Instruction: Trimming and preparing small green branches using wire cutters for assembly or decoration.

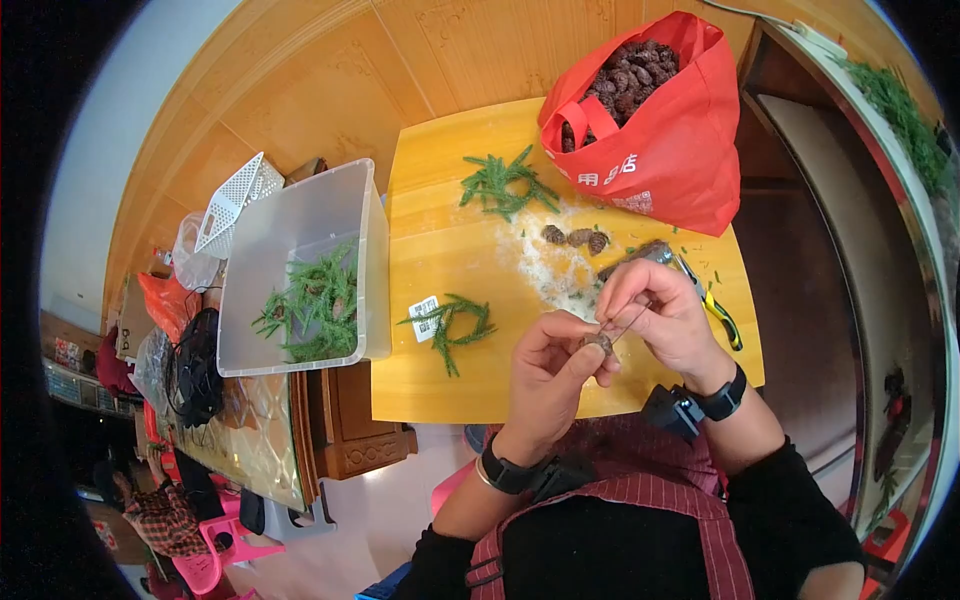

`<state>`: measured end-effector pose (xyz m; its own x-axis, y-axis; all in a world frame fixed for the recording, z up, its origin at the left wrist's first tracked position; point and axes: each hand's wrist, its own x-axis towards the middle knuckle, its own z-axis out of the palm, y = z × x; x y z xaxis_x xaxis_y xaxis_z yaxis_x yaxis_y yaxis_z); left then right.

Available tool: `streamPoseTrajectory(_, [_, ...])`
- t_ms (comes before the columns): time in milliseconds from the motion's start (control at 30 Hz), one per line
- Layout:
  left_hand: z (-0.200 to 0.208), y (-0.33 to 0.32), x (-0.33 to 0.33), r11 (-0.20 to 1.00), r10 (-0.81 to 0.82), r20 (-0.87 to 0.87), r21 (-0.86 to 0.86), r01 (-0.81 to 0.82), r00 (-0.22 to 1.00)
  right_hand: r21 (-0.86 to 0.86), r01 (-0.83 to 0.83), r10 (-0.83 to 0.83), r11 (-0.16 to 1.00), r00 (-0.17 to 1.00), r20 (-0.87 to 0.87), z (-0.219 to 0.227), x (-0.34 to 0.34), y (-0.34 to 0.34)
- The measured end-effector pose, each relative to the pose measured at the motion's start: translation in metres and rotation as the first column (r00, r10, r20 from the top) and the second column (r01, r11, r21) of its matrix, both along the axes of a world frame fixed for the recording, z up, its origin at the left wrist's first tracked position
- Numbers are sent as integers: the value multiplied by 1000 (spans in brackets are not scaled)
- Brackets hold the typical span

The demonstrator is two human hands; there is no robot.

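Note:
Close to the table's near edge, my left hand (550,372) is closed around a small brown pine cone (598,342). Beside it, my right hand (668,312) pinches a thin dark wire (631,322) that runs toward the cone; whether it is wound around the cone is hidden by my fingers. Beyond my hands, a few pine cones (578,237) lie in a row next to white powder (545,262). A green sprig ring (462,325) rests left of my left hand, near a white printed card (423,318). Another green sprig ring (508,187) lies farther back.
A red bag (680,150) full of pine cones stands at the table's back right. Pliers with yellow-black handles (722,320) lie right of my right hand. At the left, a clear plastic bin (375,260) holds green sprigs. A person (170,515) sits far at lower left.

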<state>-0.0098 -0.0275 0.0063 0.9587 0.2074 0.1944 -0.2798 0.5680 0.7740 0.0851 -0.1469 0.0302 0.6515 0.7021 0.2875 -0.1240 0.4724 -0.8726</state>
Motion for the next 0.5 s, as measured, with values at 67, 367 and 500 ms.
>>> streamPoseTrajectory(67, [0,-1,0,1000,22,13,20,-22,1000,-10,15,-15,1000,999,29,2,-3,0])
streamPoseTrajectory(367, [1,4,2,996,84,63,8,-85,994,-77,68,-81,995,980,-181,5,-11,-3])
streamPoseTrajectory(500, [3,2,2,999,45,30,4,-45,999,-91,6,-11,996,998,-56,-2,-8,-8])
